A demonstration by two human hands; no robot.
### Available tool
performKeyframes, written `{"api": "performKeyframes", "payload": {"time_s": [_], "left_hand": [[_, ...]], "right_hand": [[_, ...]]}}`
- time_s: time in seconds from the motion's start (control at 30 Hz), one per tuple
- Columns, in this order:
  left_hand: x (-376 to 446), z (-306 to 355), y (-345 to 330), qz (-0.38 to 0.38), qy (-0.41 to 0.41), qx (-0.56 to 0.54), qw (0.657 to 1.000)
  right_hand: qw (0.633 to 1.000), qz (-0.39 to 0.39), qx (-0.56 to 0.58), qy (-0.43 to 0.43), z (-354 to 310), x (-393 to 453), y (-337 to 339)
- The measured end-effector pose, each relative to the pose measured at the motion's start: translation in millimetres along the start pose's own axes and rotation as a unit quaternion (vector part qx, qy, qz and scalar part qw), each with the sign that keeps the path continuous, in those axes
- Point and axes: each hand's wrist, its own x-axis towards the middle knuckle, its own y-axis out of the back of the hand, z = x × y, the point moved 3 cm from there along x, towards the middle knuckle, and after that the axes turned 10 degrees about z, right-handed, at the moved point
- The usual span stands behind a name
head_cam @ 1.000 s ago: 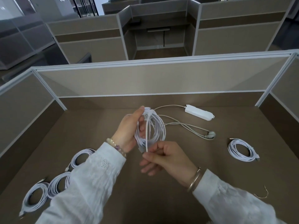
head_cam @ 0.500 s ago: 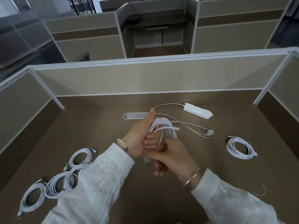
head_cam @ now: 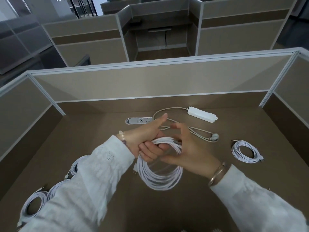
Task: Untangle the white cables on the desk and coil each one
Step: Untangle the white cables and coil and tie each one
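Coil (head_cam: 159, 174) is now hanging lower, opened into a loop; left hand (head_cam: 147, 139) is gripping it, right hand (head_cam: 189, 148) seemingly pinching its top strands.

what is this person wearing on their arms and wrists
Both arms are in long white sleeves of light fabric; the left sleeve has a small patch of eyelet-like dots near the cuff. The left wrist carries a beaded bracelet with pale and purplish beads. The right wrist, above the right sleeve, carries a thin metal bangle.
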Motion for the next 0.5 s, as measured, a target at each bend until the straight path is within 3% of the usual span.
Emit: {"api": "performKeyframes", "payload": {"time_s": [0.1,0.2,0.33,0.5], "left_hand": [[0,-2,-4,-0.016,0.001,0.019,1.0],[6,-7,-11,0.056,-0.039,0.084,0.994],[16,-10,-17,0.109,-0.124,0.1,0.981],[31,-15,-27,0.109,-0.12,0.098,0.982]], "right_hand": [[0.996,-0.059,0.035,-0.062,17,4,1],[0.979,-0.094,0.123,-0.129,25,-1,1],[0.952,-0.044,0.211,-0.219,31,-9,9],[0.935,0.026,0.249,-0.252,50,-24,21]]}}
